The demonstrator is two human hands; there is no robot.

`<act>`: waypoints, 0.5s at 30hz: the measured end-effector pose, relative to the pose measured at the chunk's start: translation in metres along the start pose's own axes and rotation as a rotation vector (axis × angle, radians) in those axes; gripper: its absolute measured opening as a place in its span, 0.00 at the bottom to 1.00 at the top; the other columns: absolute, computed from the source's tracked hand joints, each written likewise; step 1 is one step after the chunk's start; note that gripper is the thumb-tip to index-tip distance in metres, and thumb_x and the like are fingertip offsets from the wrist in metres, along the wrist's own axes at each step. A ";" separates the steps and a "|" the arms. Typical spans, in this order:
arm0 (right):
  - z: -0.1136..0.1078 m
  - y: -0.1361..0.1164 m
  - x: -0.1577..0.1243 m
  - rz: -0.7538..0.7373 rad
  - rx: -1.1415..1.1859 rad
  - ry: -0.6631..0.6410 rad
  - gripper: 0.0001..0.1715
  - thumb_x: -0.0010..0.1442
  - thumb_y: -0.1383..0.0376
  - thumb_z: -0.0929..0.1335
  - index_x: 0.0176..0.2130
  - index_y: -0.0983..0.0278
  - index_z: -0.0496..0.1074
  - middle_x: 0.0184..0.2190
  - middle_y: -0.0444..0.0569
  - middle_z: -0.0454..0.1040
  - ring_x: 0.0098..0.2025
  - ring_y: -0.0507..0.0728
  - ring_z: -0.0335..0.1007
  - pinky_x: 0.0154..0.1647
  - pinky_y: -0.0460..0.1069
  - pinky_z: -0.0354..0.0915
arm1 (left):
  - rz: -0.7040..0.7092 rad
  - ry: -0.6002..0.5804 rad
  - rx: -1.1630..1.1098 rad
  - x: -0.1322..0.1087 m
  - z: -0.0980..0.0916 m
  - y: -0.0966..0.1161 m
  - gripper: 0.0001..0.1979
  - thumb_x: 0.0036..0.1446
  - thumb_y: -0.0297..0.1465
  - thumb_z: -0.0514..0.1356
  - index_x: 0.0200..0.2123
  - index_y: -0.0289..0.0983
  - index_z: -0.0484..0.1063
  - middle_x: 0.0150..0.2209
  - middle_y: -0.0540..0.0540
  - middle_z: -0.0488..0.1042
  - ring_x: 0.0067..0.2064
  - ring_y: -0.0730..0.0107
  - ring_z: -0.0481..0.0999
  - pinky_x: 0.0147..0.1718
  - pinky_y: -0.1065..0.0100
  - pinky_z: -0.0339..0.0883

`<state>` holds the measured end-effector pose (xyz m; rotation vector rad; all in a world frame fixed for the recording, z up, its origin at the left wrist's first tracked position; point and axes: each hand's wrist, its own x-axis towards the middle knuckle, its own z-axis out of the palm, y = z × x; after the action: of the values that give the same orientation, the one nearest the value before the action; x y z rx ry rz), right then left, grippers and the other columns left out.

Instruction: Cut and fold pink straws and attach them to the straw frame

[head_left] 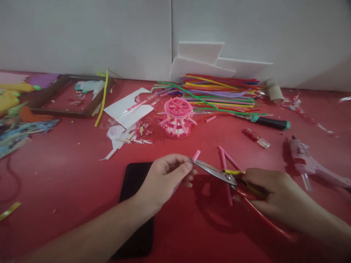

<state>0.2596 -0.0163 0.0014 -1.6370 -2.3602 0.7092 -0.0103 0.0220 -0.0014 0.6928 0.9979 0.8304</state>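
Pink strip (196,155) rises from the pinching left hand (168,174), apart from the right hand (274,191) (gripping scissors (215,171)).

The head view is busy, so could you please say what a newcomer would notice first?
Probably the scissors in the foreground, in the right grip, tips at the left grip. Next, the pink model behind them, then the multicoloured strips farther back, to the right.

Scissors (212,170): smooth metal blades, plastic-looking handles; desk (82,175): smooth, low sheen; glue gun (308,162) near its right edge: smooth plastic; boards (201,53) at back edge: matt, foam-like; frame (59,113) towards back left corner: wood-look
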 end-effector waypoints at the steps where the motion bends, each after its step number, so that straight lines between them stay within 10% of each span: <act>1: 0.000 -0.001 0.000 -0.015 -0.003 0.004 0.18 0.60 0.54 0.69 0.26 0.62 0.68 0.19 0.40 0.63 0.20 0.49 0.56 0.20 0.45 0.54 | -0.015 -0.006 -0.004 0.000 0.000 0.000 0.07 0.53 0.31 0.69 0.30 0.34 0.76 0.25 0.51 0.80 0.26 0.77 0.78 0.28 0.77 0.75; 15: -0.008 -0.005 -0.005 -0.068 -0.027 -0.057 0.24 0.64 0.53 0.67 0.22 0.63 0.65 0.17 0.40 0.62 0.19 0.47 0.55 0.21 0.44 0.51 | -0.127 -0.020 0.039 0.002 0.003 0.002 0.05 0.56 0.28 0.65 0.29 0.33 0.73 0.26 0.47 0.82 0.24 0.78 0.78 0.28 0.77 0.72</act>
<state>0.2606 -0.0202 0.0119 -1.5590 -2.4626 0.7236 -0.0071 0.0247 0.0005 0.6627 1.0318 0.6937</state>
